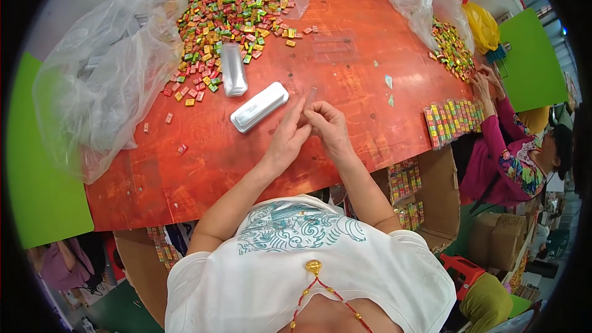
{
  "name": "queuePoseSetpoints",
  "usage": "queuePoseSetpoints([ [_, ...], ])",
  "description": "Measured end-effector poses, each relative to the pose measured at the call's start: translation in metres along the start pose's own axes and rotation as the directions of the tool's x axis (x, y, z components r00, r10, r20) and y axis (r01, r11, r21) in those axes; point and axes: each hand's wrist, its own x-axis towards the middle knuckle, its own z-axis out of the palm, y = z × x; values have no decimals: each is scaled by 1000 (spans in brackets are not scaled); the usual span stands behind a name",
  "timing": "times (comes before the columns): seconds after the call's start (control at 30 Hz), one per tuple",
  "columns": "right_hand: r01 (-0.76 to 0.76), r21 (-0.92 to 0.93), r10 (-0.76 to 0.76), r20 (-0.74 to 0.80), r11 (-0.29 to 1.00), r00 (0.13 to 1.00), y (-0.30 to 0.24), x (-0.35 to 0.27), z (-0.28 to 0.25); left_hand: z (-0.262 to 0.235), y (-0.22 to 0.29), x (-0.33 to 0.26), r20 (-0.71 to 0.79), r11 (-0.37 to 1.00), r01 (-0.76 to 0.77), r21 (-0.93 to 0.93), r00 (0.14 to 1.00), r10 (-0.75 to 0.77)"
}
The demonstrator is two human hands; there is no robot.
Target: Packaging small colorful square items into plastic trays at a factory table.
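Near the middle of the table's front side, my hands meet around a thin clear plastic tray (312,95), seen mostly edge-on. My left hand (287,140) lies along it with long straight fingers, its thumb bent inward. My right hand (331,128) pinches it with thumb and curled fingers. Much of the tray is hidden behind the fingers. Just left of my hands lies a shiny silver oblong case (259,107). A second silver oblong case (234,70) stands behind it, against the candy pile.
A big heap of small wrapped candies (237,12) spills from a clear bag (117,68) at the back left. Another clear tray (334,46) lies behind my hands. At right, a co-worker's hands (486,83) work beside packed candy trays (453,122). Open cardboard boxes (441,185) sit below the edge.
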Motion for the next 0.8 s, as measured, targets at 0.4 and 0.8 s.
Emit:
queuePoseSetpoints([
  [0.4, 11, -13, -9, 101, 1000, 995, -5, -26, -10, 8, 0, -23, 79, 848, 275, -452, 960, -269],
  [0.8, 145, -224, -154, -23, 964, 988, -40, 4, -62, 10, -20, 12, -17, 841, 254, -477, 955, -297],
])
